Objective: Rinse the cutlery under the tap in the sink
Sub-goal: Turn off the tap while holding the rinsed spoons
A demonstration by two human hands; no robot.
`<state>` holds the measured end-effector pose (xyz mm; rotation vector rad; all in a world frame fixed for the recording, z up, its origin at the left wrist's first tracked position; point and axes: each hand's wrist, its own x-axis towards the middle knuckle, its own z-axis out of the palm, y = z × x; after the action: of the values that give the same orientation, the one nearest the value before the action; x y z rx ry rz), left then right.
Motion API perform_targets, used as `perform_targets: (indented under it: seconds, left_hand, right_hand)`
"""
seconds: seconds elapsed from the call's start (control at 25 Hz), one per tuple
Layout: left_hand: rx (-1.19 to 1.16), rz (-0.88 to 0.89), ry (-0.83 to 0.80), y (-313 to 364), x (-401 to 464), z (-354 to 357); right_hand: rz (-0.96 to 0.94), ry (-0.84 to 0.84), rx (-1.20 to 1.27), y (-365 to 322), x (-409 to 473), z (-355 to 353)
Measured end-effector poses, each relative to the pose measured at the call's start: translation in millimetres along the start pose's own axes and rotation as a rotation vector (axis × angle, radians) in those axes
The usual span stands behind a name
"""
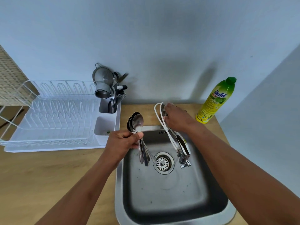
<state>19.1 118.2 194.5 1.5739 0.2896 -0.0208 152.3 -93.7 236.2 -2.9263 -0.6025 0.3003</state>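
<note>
My left hand [124,140] grips a bunch of steel spoons [137,123] by the middle, bowls up and handles hanging down over the left part of the steel sink [162,192]. My right hand [176,118] rests on the tap's base and handle at the back edge of the sink, fingers wrapped around it. The tap spout [184,153] reaches out over the basin, with white hoses [164,125] looping beside it. I see no water running. The drain strainer [163,163] sits below the spoon handles.
A white dish rack [53,120] stands on the wooden counter at left, its cutlery holder [108,106] filled with forks, a strainer and a cup. A yellow-green dish soap bottle [215,101] stands at the back right. The wall is close behind.
</note>
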Motion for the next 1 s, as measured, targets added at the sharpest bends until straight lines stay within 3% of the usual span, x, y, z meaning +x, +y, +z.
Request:
perform_targets:
  seconds: [0.24,0.44,0.52,0.68,1.0]
  left_hand:
    - [-0.011,0.015,0.003,12,-9,-4]
    - [-0.055,0.071,0.012,30,-17,-16]
    - [-0.071,0.089,-0.002,37,-20,-20]
    - [0.006,0.145,0.09,52,-21,-32]
    - [0.269,0.36,0.309,113,19,-103]
  right_hand:
    - [0.024,-0.065,-0.014,-15,-24,2]
    - [-0.191,0.066,0.462,-79,-75,-12]
    - [-0.195,0.119,0.591,-100,-90,-8]
    - [-0.135,0.278,0.62,-126,-84,-11]
    - [-0.274,0.557,0.656,-192,-11,-35]
